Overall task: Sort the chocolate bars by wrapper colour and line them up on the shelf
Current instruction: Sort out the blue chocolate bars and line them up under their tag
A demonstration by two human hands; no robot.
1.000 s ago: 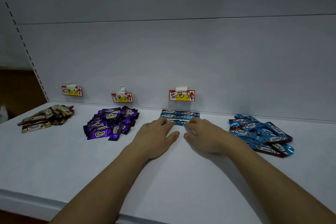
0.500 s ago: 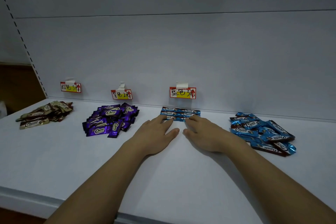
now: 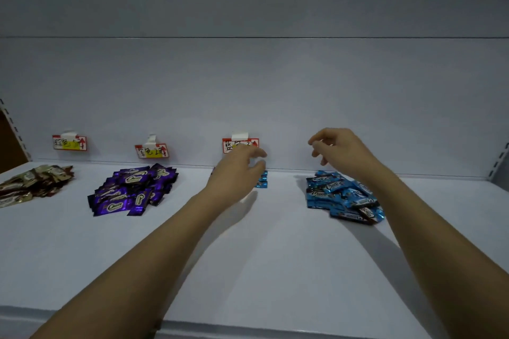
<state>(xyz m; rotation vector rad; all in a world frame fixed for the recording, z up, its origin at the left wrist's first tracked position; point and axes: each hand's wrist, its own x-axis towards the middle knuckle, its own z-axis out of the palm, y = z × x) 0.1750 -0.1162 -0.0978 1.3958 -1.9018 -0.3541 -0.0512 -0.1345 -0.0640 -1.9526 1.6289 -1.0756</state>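
Both forearms reach forward over the white shelf [image 3: 275, 256], hands raised off it. The left hand [image 3: 237, 170] hangs palm down with fingers loosely bent and apart, holding nothing; it covers most of the lined-up blue bars [image 3: 261, 183], whose right ends show just beyond its fingertips, against the back wall. Behind its knuckles sits the blue label [image 3: 241, 142], partly hidden. The right hand [image 3: 337, 147] is lifted higher, wrist bent, fingers relaxed and slightly curled, empty, hovering above and just behind the loose blue pile [image 3: 341, 195]. To the left of the left hand lies the purple pile [image 3: 129, 190], and farther left the brown pile [image 3: 33, 181].
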